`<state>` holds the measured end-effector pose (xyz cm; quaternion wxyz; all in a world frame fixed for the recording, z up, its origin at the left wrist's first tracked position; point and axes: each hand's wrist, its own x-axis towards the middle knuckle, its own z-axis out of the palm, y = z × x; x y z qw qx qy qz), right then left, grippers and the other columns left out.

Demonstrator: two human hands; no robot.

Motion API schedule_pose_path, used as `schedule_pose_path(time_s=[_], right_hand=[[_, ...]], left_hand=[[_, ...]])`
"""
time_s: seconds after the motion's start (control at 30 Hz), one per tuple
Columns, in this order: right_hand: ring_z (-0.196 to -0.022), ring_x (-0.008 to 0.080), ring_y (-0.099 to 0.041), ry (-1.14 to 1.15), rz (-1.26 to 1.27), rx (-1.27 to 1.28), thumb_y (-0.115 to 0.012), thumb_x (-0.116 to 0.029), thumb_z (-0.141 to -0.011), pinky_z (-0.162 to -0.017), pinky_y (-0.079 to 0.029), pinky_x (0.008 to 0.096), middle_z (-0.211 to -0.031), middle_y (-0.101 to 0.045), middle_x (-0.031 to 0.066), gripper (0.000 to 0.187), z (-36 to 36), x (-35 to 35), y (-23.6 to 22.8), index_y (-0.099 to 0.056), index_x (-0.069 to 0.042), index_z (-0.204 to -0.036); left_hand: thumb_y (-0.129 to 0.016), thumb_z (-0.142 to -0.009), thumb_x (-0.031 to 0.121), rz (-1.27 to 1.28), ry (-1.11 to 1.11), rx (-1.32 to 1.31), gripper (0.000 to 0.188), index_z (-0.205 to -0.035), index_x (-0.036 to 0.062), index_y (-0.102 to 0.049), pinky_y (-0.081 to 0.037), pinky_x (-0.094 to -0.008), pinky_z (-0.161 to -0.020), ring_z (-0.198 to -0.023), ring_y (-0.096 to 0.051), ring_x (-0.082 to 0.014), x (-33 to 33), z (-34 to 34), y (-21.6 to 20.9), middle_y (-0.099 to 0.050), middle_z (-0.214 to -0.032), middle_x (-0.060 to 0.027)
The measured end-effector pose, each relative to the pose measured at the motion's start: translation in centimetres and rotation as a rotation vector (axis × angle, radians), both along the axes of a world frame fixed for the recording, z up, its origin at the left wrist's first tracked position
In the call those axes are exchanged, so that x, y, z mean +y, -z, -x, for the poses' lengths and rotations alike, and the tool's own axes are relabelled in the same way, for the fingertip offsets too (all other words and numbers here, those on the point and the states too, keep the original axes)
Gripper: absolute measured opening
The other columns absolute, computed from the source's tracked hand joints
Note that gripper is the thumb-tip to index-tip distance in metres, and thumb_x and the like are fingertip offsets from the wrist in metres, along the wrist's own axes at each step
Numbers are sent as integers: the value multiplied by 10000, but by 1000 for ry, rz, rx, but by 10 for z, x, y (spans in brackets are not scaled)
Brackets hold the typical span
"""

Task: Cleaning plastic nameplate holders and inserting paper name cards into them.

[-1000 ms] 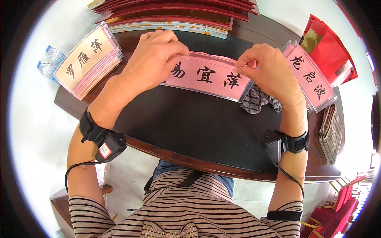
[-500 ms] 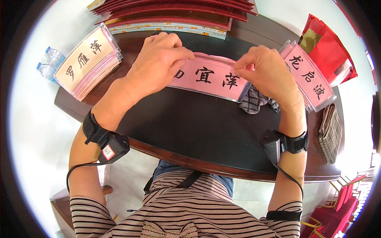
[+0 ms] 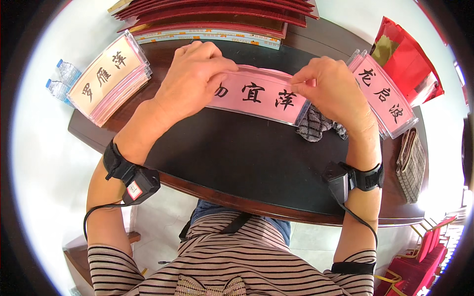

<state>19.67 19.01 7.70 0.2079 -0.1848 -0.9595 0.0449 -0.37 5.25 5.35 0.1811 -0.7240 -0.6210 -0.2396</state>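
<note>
1. Head view, the only one to go by: a pink name plate (image 3: 259, 96), a card in a clear sleeve, is held over the far half of the dark desk (image 3: 237, 163), pretty much straight out from the body.
2. Its long axis is run left to right, with the right end dipped a bit toward the wearer. That's the bit that matters: an end is given to each hand, and the top long edge is where the fingers are put.
3. The left end is gripped by the left hand (image 3: 192, 76), thumb and forefinger pinched at the top edge; the first character is partly covered. From here the plate is stretched out to the right.
4. The top right corner is pinched by the right hand (image 3: 335, 89), so the plate is found to its left. Neither hand can be called nearer, tbh, though more of the plate is hidden by the left.
5. A checked cloth (image 3: 313, 126) is seen just beside the right end, and the plate is flanked by a left stack of plates (image 3: 108, 81) and a right stack of plates (image 3: 385, 96).
</note>
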Motion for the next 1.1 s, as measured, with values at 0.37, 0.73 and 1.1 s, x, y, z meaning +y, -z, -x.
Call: schedule_pose_path(time_s=[0.37,0.73,1.1], right_hand=[[-724,303,-585,68,138,42,-621,-218,-675,-677,-458,376,-723,-605,133,212,-5,10,-2,-649,-50,-803],[-726,295,-591,76,222,-50,-620,-225,-684,-679,-462,365,-716,-613,122,177,-2,12,-2,-655,-68,-758],[-729,288,-592,103,258,-70,-623,-232,-681,-688,-463,369,-717,-615,118,183,-3,11,-2,-653,-71,-764]], left_hand=[[-613,-697,77,-89,-101,31,76,-764,112,-609,-338,-349,-784,-804,-490,-207,0,14,4,-497,-743,-15],[-616,-726,109,-117,-105,123,81,-806,92,-617,-349,-342,-764,-807,-499,-222,-4,15,12,-531,-751,-28],[-631,-713,96,-39,-207,-19,246,-953,108,-574,-375,-368,-785,-881,-492,-256,0,13,15,-535,-849,-59]])
